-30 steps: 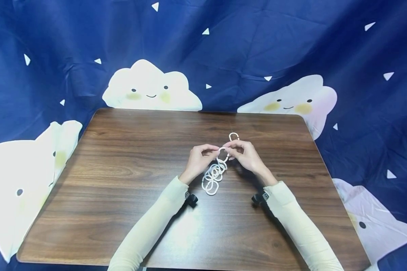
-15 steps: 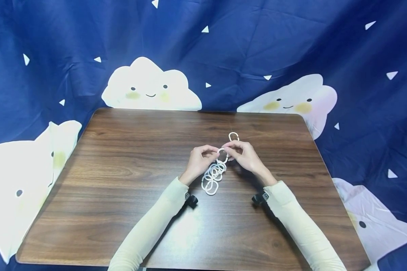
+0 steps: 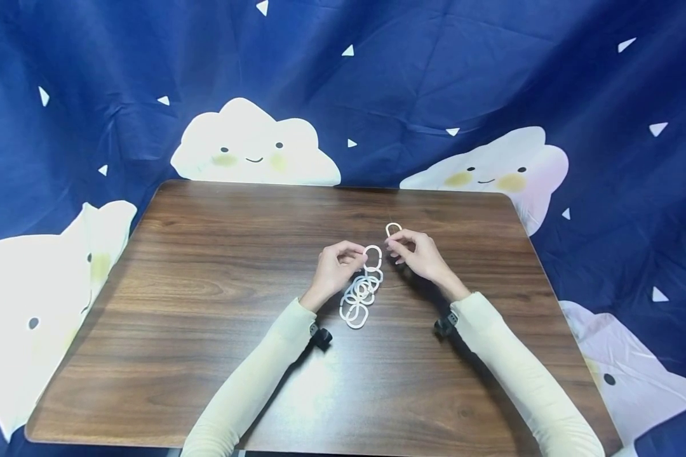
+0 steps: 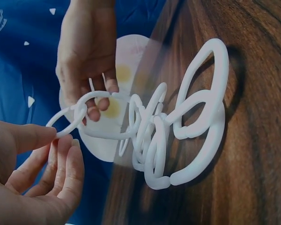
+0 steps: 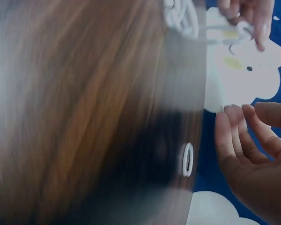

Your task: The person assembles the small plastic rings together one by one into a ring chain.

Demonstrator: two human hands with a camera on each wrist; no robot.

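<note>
White plastic C-shaped links hang joined in a chain [image 3: 359,299], its lower part heaped on the table. Between thumb and fingertips my left hand [image 3: 336,270] pinches the end link [image 4: 74,127], holding it raised off the wood. My right hand [image 3: 424,255] is apart from the chain, its fingers loosely bent with nothing in them, as the right wrist view shows. Just beyond its fingertips in the head view lies a single loose white link [image 5: 184,160], partly hidden there by the hand. Each wrist carries a small black camera.
Beneath everything is a brown wood-grain table [image 3: 234,241] with rounded corners. Behind and beside it hangs a blue cloth [image 3: 377,82] with white smiling clouds and small white triangles.
My right hand has let go of the chain's end link and moved a little right and away, towards the loose link. My left hand keeps its pinch, nearly in place.
</note>
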